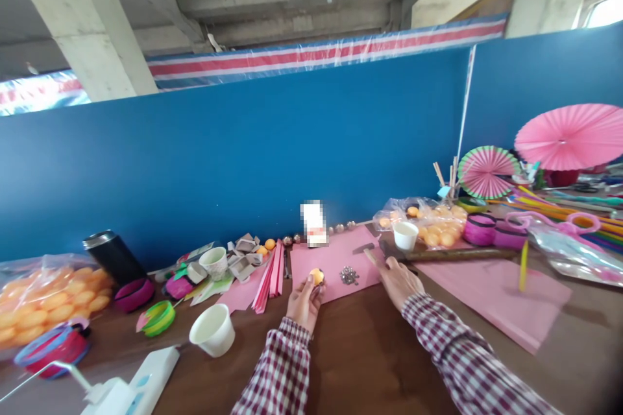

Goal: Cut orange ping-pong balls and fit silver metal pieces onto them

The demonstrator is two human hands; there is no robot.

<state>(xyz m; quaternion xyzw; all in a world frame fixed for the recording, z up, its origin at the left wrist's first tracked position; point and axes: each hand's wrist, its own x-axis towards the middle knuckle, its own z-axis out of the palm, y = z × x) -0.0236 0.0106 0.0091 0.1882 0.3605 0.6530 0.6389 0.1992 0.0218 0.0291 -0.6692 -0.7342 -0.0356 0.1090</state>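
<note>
My left hand (305,303) pinches an orange ball (317,277), the size of a ping-pong ball, above the near edge of a pink paper sheet (335,264). To its right, a small heap of silvery metal bits (348,275) lies on the sheet. My right hand (401,280) is closed around the light wooden handle of what looks like a small hammer (372,255); its dark head points toward the far side of the sheet. The palm side of my right hand is hidden.
Left stand white paper cups (213,331), a bag of orange balls (48,298), a black flask (114,256) and a power strip (153,379). Right are a dark stick (467,254), another ball bag (440,224) and pink scissors (581,224). A blue partition (292,142) closes the back.
</note>
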